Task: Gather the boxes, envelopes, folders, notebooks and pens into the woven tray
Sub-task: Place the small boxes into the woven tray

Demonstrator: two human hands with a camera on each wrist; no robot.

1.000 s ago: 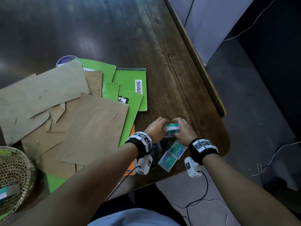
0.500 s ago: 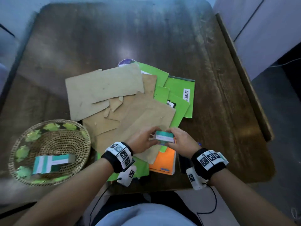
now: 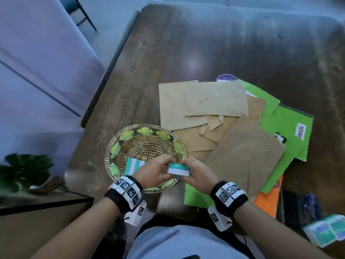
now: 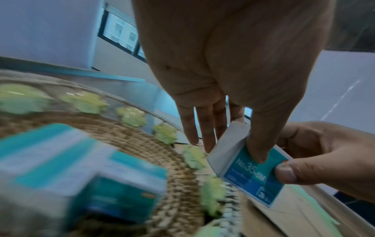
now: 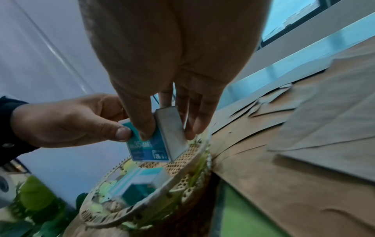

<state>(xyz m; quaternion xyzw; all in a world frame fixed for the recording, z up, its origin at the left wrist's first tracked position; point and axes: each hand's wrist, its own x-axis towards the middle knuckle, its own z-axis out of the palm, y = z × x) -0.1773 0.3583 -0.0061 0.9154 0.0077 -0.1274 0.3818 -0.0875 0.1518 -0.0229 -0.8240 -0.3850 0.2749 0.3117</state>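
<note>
Item in hand: small teal-and-white box (image 3: 178, 169), printed "No.35", pinched at its left end by the left hand (image 3: 153, 171) and at its right end by the right hand (image 3: 200, 176). On each side the thumb lies on the printed face and the fingers (image 4: 205, 128) behind, narrow pinch, nothing else held. The box hangs clear of any surface, tilted, over the near-right rim of the woven tray (image 3: 112, 146).

Directly beneath and left of the hands: woven tray, round, green leaf trim. Contents: one larger teal-striped box (image 3: 134, 165), lying flat just left of the left hand.

Beyond and right of the hands: loose pile of brown envelopes (image 3: 214, 101), overlapping, the nearest touching or just beside the tray rim. Under them, green folders (image 3: 287, 126), one labelled in part "SECURI". An orange notebook (image 3: 268, 200) shows to the right of the right wrist.

Far right of the right hand: blue pen (image 3: 311, 202) and two more teal boxes (image 3: 328, 230), blurred, at the table edge.

Support: dark wooden table (image 3: 224, 43).

Step in hand, as judged: placing a box; transport looks nearly complete. Next move calls for lowering the box into the tray bowl beside the striped one, then loosening both pinches together so it lands flat and does not tip over the rim. Most items remain outside the tray.
</note>
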